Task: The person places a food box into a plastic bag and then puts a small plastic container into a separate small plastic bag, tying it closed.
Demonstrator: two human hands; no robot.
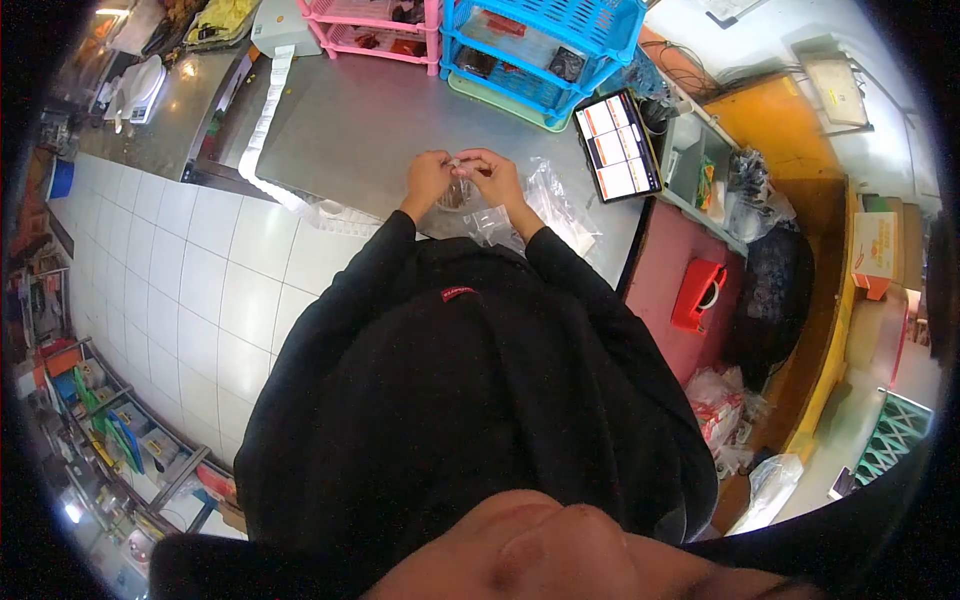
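Observation:
Over the front edge of the steel table, my left hand and my right hand meet with fingertips pinched together. Between them they grip the gathered top of a small clear plastic bag. Its lower part hangs below my fingers and has something brownish in it, too small to make out. Just right of my right wrist, loose clear plastic bags lie crumpled on the table, partly covered by my forearm.
Behind my hands stand a pink rack and a blue basket rack with packets. To the right is a tablet and a grey bin. A long paper strip trails from a printer. A red tape dispenser sits lower right.

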